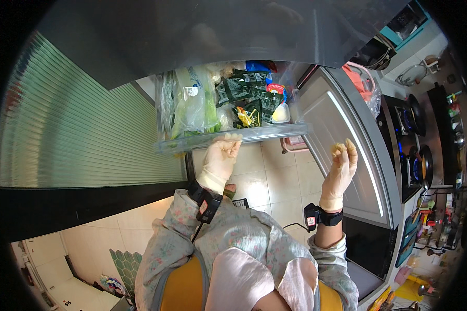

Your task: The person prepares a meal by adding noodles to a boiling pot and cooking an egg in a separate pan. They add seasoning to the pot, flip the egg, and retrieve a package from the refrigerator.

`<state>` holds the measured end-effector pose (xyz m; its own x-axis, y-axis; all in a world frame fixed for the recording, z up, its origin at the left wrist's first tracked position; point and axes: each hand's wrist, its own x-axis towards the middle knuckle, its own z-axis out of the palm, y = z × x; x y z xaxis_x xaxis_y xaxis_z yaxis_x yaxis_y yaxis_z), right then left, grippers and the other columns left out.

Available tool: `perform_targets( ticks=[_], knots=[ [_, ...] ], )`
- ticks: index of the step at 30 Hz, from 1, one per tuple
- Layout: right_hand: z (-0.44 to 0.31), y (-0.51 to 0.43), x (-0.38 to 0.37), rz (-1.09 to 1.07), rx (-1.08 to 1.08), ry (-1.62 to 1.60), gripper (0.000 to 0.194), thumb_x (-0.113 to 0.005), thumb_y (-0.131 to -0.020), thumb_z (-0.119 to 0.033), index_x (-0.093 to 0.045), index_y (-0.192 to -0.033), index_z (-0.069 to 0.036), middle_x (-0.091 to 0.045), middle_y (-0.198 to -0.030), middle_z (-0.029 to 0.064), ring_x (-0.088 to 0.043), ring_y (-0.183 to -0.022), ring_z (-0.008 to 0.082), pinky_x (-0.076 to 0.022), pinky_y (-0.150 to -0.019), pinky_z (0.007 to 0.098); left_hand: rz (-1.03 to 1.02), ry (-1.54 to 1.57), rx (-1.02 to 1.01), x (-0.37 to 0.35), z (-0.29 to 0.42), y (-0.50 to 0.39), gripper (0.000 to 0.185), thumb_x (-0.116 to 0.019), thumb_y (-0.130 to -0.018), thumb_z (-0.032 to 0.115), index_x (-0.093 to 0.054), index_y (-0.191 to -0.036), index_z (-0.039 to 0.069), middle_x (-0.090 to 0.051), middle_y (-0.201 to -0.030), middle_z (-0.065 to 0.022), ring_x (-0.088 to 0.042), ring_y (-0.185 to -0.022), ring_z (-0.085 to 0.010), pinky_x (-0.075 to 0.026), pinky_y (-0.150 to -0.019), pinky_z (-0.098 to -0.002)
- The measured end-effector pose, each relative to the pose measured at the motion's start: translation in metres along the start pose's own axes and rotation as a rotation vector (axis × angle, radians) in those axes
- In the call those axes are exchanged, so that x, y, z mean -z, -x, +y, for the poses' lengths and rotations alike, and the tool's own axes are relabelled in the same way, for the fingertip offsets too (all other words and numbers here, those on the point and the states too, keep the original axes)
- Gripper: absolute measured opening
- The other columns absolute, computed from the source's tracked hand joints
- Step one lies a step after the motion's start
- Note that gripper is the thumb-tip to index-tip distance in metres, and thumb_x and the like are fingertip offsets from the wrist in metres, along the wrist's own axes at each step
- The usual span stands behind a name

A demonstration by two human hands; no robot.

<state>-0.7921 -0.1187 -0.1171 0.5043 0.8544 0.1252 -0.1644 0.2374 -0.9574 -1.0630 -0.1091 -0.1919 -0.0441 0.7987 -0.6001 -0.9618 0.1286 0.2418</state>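
In front of me a clear plastic refrigerator drawer (257, 134) is pulled out. My left hand (220, 161), in a pale glove, has its fingers curled at the drawer's front rim. My gloved right hand (339, 175) is raised to the right, before the open refrigerator door (334, 128). Its fingers are bent; something yellowish shows at their tips, perhaps a small item or stained glove. Inside the drawer lie bagged leafy vegetables (192, 101), several dark green packets (233, 89), a black-and-yellow packet (249, 116) and a white-and-yellow cup (281, 113).
A ribbed glass panel (101, 128) stands on the left. Dark refrigerator panelling (202, 35) overhangs the drawer's back. At right, a gas stove (408, 144) with lit blue flames carries pans (426, 167). A pink-framed item (294, 144) sits below the drawer, above floor tiles (253, 175).
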Motion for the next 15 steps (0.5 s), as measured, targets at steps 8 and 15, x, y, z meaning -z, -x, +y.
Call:
perform_targets(
  ticks=[8, 15],
  knots=[
    [0.023, -0.048, -0.113, -0.646, 0.297, 0.829, 0.019, -0.062, -0.085, -0.019, -0.066, -0.08, -0.001, -0.065, -0.073, 0.0151, -0.064, -0.07, 0.0241, -0.0508, -0.068, 0.0361, -0.151, -0.066, -0.024, 0.015, -0.002, -0.007, 0.024, -0.047, -0.077, -0.01, -0.056, -0.097, -0.001, -0.06, -0.107, -0.0173, -0.056, -0.111, -0.0332, -0.039, -0.109, -0.0404],
    [0.109, -0.1, -0.256, -0.433, 0.681, 1.348, 0.037, -0.065, -0.081, -0.042, -0.065, -0.095, -0.008, -0.066, -0.094, 0.0141, -0.064, -0.083, 0.0349, -0.0511, -0.072, 0.0453, -0.159, -0.085, -0.01, 0.024, -0.002, -0.011, 0.025, -0.047, -0.075, -0.009, -0.059, -0.096, -0.001, -0.063, -0.106, -0.0172, -0.058, -0.107, -0.0332, -0.04, -0.107, -0.0414]
  ],
)
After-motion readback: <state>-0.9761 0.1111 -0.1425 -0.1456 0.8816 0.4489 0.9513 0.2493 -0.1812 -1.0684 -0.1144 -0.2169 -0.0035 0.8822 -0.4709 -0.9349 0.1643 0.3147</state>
